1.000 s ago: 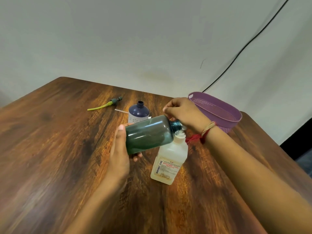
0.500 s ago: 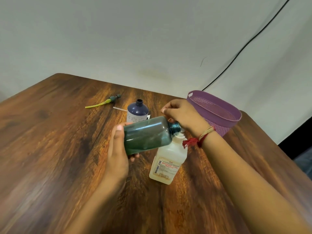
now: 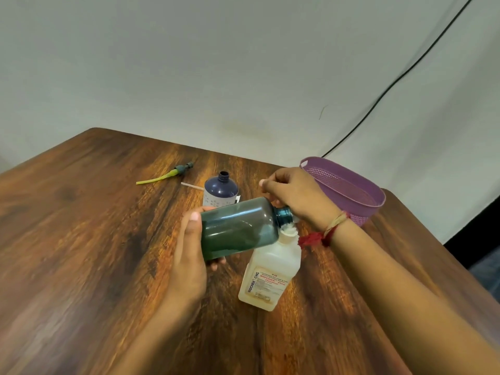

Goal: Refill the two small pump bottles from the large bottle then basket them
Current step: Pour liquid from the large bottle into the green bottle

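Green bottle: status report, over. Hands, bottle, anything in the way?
Left hand grips green bottle base; right hand holds its neck. Bottle tipped, mouth over white bottle. Nothing in the way.

Mid-table is crowded: your left hand (image 3: 189, 257) grips the tilted green bottle (image 3: 238, 228) over the white BIOCHEK bottle (image 3: 270, 274), with your right hand (image 3: 296, 197) at their necks. The open dark blue bottle (image 3: 220, 192) stands just behind them, and the purple basket (image 3: 349, 189) is far right. Bare wooden table (image 3: 81, 253) lies open on your left, save the pump head (image 3: 183, 169) far back.
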The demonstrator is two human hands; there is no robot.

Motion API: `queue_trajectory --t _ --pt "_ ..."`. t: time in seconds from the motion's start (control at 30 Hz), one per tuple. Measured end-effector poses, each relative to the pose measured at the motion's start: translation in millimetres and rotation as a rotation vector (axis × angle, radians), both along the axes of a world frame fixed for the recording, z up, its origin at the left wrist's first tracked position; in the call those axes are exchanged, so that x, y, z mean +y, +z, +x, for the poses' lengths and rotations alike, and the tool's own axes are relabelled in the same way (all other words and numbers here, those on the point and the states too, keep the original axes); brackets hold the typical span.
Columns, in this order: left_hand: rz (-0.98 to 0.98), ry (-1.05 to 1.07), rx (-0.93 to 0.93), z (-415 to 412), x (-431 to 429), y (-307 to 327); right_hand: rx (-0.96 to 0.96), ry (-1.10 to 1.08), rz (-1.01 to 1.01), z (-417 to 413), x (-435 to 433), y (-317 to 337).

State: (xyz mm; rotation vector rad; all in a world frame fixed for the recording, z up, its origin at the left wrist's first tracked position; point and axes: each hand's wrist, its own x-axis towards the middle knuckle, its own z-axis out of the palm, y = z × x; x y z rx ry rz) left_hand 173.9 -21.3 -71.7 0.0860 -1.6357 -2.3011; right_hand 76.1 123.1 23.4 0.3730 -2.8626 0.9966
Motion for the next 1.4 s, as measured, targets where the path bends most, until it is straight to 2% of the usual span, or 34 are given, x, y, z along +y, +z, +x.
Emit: queue_trajectory --t 0.13,0.27,0.47,0.63,0.77,0.9,1.1,1.27,1.4 --pt "0.014 0.002 -0.007 -1 1 0 -0.085 0.019 -0.159 6 -1 -4" --pt "-0.005 -0.008 -0.009 -1 0 1 -0.092 0.034 -0.078 4 -2 0" --pt "-0.011 0.008 0.004 -1 -1 4 -0.073 0.016 -0.111 7 -3 -6" --pt "-0.027 -0.01 0.028 1 -2 8 0.102 0.045 0.017 2 -4 5" --pt "-0.06 0.008 0.037 0 -2 8 -0.149 0.055 -0.108 3 -3 -4" --pt "-0.056 0.003 0.027 3 -3 8 -0.232 0.088 -0.088 1 -3 -2" --pt "-0.059 0.024 0.039 2 0 10 -0.182 0.084 -0.153 4 -3 -2" --pt "-0.052 0.017 0.021 4 0 10 -0.145 0.082 -0.067 3 -2 1" --pt "-0.017 0.046 0.015 2 3 9 -0.089 0.047 -0.175 0 -1 -5"
